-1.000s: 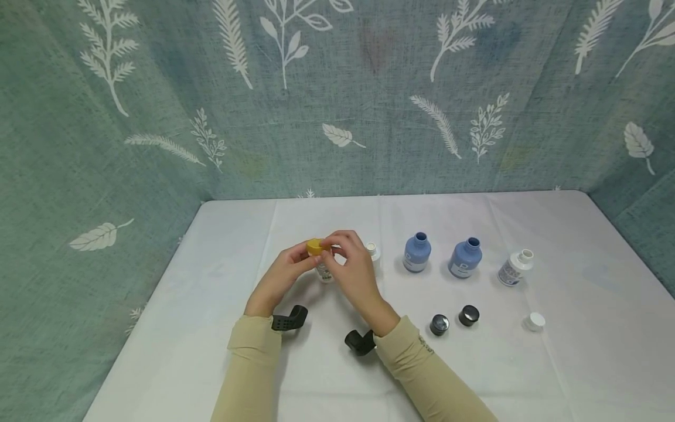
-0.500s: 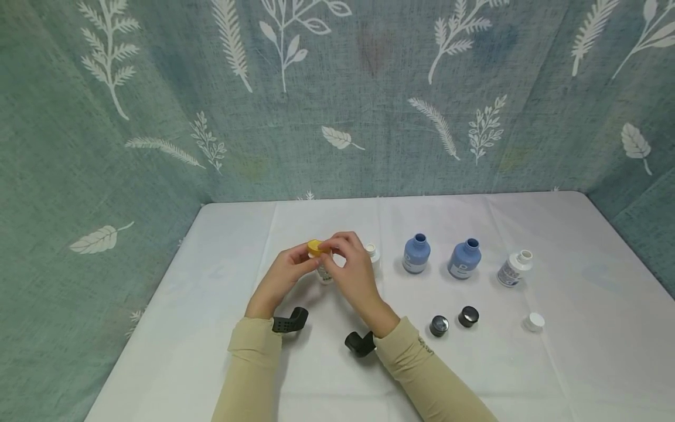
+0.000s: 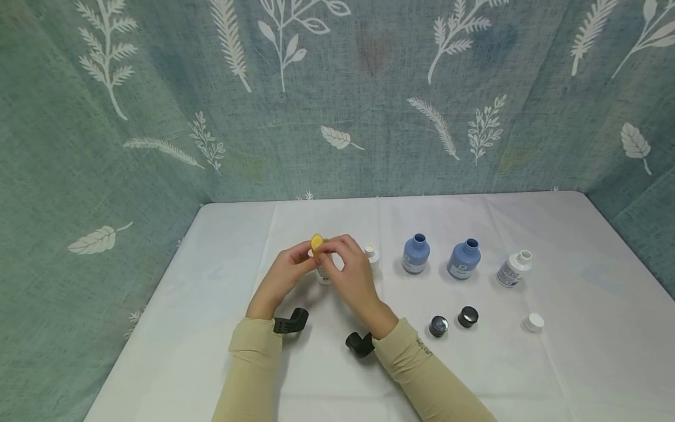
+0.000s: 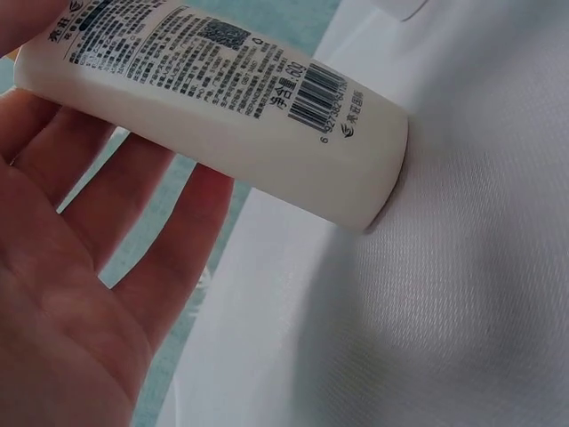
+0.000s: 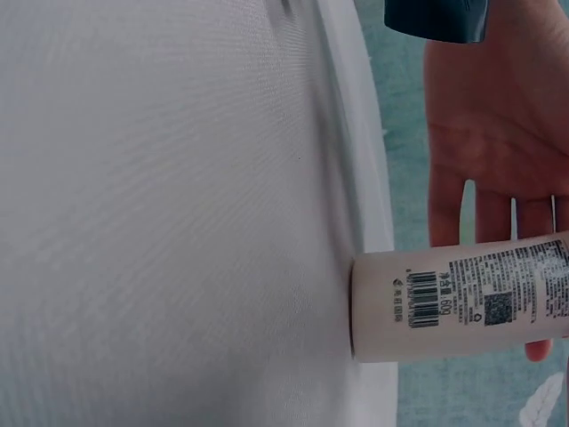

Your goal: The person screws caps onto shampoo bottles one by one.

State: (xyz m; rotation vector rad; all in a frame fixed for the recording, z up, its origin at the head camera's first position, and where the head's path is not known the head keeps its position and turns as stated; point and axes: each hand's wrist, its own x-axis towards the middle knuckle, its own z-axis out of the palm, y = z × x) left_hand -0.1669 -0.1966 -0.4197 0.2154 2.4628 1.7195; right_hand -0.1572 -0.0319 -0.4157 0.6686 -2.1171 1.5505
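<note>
A white bottle with dark printed text and a barcode stands upright on the table. My left hand holds it near the top, its fingers passing behind it in the left wrist view. At the bottle's top is a yellow cap, tipped up on edge in the head view. My right hand pinches this cap between thumb and fingers. In the right wrist view, the right hand's palm faces the bottle and the cap is out of frame.
An uncapped white bottle stands just behind my right hand. Farther right are two blue bottles and a white labelled bottle, all uncapped. Two black caps and a white cap lie nearer.
Between my fingers the yellow cap has turned from lying nearly flat over the bottle to standing on edge. Both hands have stayed almost in place.
</note>
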